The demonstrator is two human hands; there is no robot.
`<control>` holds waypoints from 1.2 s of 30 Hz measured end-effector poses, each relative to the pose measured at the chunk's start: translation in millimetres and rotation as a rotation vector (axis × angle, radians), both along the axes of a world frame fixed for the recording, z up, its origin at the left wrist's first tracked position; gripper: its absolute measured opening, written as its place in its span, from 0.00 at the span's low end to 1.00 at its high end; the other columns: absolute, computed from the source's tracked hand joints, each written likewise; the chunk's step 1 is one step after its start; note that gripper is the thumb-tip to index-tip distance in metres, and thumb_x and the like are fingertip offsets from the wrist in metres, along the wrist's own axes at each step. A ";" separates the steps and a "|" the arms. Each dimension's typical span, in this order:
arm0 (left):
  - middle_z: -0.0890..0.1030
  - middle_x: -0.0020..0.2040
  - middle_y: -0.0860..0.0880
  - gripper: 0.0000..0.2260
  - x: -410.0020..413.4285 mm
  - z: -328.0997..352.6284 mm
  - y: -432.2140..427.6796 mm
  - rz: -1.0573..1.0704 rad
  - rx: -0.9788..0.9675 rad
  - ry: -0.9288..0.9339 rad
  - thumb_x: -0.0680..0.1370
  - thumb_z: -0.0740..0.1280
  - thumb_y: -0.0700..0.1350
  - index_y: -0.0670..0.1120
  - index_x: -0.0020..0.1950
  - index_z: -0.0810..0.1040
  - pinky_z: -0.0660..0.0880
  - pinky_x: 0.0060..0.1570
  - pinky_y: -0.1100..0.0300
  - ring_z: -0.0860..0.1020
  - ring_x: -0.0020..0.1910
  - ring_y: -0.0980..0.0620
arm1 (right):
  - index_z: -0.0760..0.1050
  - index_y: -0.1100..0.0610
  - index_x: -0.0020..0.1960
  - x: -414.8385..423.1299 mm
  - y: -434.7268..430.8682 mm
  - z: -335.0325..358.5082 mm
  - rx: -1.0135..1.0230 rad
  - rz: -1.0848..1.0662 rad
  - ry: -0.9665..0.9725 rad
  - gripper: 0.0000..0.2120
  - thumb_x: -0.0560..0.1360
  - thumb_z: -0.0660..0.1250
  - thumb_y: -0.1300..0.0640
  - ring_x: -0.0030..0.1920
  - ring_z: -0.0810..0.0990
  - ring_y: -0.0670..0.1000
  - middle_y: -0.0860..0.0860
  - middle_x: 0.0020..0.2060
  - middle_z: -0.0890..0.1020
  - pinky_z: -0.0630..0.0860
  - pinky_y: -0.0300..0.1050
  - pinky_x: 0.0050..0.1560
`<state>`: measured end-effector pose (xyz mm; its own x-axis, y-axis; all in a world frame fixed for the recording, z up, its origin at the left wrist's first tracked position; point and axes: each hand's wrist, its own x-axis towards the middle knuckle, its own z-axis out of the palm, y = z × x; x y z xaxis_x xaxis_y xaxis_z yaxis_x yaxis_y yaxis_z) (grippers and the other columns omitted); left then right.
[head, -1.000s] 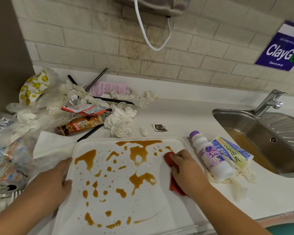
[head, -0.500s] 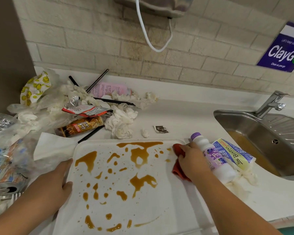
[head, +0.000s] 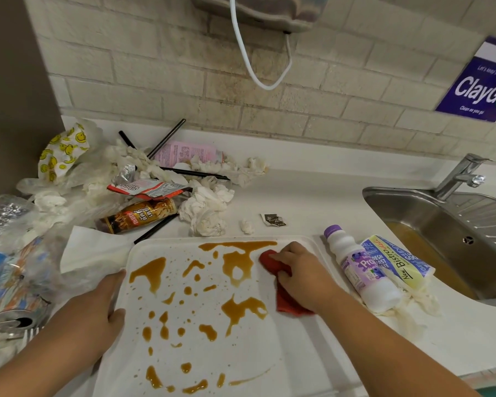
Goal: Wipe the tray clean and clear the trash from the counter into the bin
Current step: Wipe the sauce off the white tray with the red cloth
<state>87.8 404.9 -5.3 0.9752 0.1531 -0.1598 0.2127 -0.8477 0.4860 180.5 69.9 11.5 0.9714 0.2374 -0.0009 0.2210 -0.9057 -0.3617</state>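
Tray on surface, front centre, brown spills over most of it. Right hand, fingers curled round red cloth, sits at its far right corner; left hand lies flat, fingers loose, on left rim. Advise overlapping leftward strokes, firm pressure, left hand bracing the tray.

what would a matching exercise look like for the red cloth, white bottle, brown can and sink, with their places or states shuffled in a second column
1 red cloth
2 white bottle
3 brown can
4 sink

a lying on its side, right of the tray
b under the right hand, on the tray
c beside crumpled tissues, behind the tray
d holding brownish liquid

Pairs: 1-b, 2-a, 3-c, 4-d
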 end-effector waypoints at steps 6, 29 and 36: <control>0.71 0.35 0.55 0.29 0.0 1.0 -2.5 0.001 0.011 -0.001 0.78 0.62 0.47 0.52 0.76 0.53 0.64 0.30 0.66 0.71 0.33 0.57 | 0.75 0.52 0.65 -0.4 4.7 -5.1 -0.017 -0.014 -0.046 0.21 0.74 0.62 0.64 0.56 0.74 0.51 0.48 0.56 0.72 0.67 0.34 0.55; 0.70 0.35 0.54 0.29 1.9 1.2 -2.4 0.002 0.023 0.031 0.78 0.62 0.47 0.53 0.76 0.52 0.64 0.32 0.64 0.70 0.35 0.56 | 0.74 0.47 0.66 -12.5 -37.8 18.5 -0.036 -0.065 -0.043 0.17 0.77 0.64 0.49 0.66 0.69 0.51 0.43 0.65 0.73 0.65 0.45 0.68; 0.69 0.35 0.52 0.30 3.5 -1.3 -1.0 0.005 0.026 0.037 0.77 0.63 0.47 0.52 0.76 0.53 0.65 0.32 0.63 0.71 0.34 0.54 | 0.64 0.48 0.73 -34.9 -13.4 -12.7 0.020 0.042 -0.042 0.25 0.77 0.62 0.54 0.70 0.61 0.41 0.39 0.73 0.59 0.52 0.28 0.67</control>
<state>91.4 403.9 -6.6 0.9681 0.1622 -0.1912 0.2339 -0.8589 0.4555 145.6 56.5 -1.2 0.9598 0.2772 0.0451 0.2739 -0.8881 -0.3693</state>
